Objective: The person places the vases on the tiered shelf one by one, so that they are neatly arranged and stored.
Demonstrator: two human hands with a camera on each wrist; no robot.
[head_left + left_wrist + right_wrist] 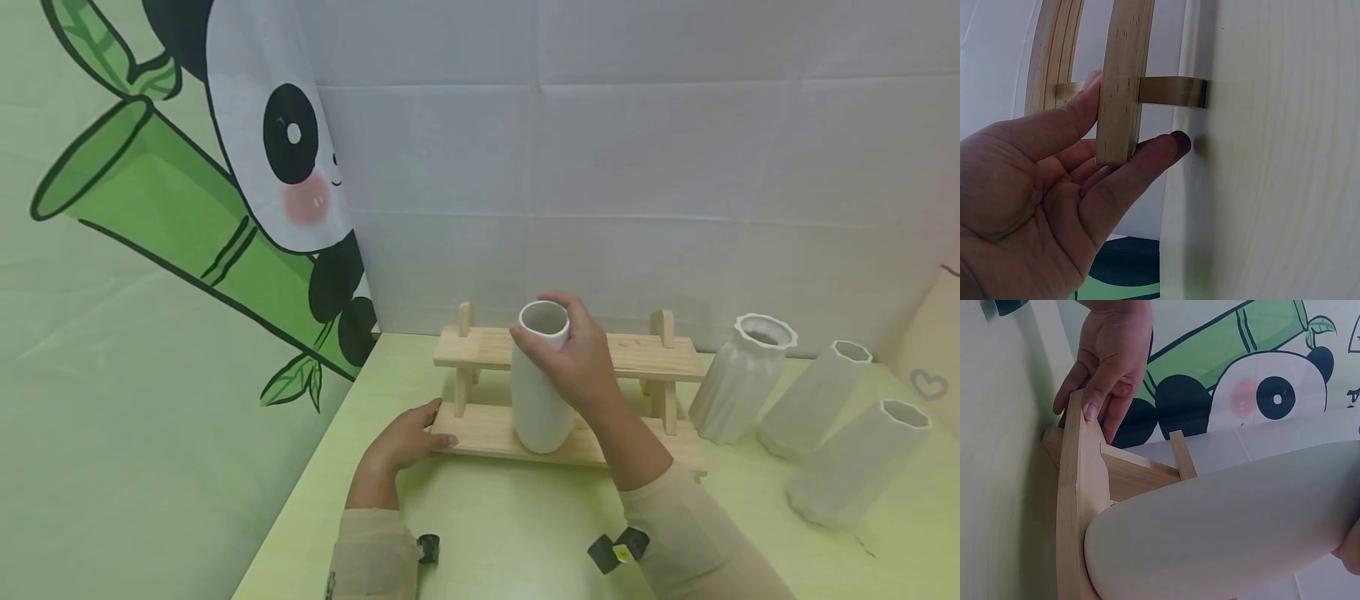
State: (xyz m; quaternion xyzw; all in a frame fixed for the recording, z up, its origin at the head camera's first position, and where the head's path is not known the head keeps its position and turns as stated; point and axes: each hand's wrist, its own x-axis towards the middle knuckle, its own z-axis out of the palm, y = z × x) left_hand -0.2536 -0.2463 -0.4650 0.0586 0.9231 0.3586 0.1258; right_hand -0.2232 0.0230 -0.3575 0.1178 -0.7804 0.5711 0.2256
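My right hand grips a smooth white vase just below its rim, thumb on the near side and fingers round the back. The vase stands nearly upright, its base at the lower board of a two-tier wooden stand. In the right wrist view the vase's rounded bottom meets the board's top. My left hand holds the left end of that lower board. Seen from the left wrist, the thumb lies on the board's upper face and the fingers reach underneath its end.
Right of the stand are a fluted white vase with a scalloped rim and two faceted white vases, one farther back and one nearer. A pale cloth wall rises behind the table; a panda-and-bamboo cloth hangs at left.
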